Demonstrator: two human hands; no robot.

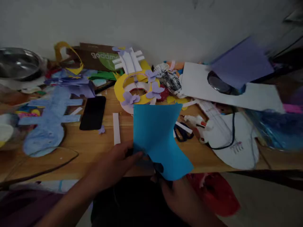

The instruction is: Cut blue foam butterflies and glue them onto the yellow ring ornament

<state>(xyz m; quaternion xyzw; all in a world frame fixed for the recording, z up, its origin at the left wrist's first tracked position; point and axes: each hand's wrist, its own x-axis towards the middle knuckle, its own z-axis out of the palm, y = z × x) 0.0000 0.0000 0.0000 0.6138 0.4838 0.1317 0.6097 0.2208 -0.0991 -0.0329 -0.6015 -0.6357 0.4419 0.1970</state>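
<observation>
A sheet of blue paper (153, 126) with a curved cut right edge is held up over the front edge of the table. My left hand (115, 165) pinches its lower left side between thumb and fingers. Below the sheet, my right hand (176, 192) is closed around dark scissors (159, 167), which meet the paper's lower edge; the paper and dim light hide much of them. A second pair of dark-handled scissors (181, 134) lies on the table behind the sheet, with a white strip (184, 127) across it.
Around the wooden table (94, 142) lie a black phone (93, 113), a blue-painted cutout (47, 135), a yellow ring with purple paper flowers (119, 88), a white strip (116, 127) and a white cutout (239, 145). A metal bowl (19, 64) stands far left. A red bag (220, 195) hangs below.
</observation>
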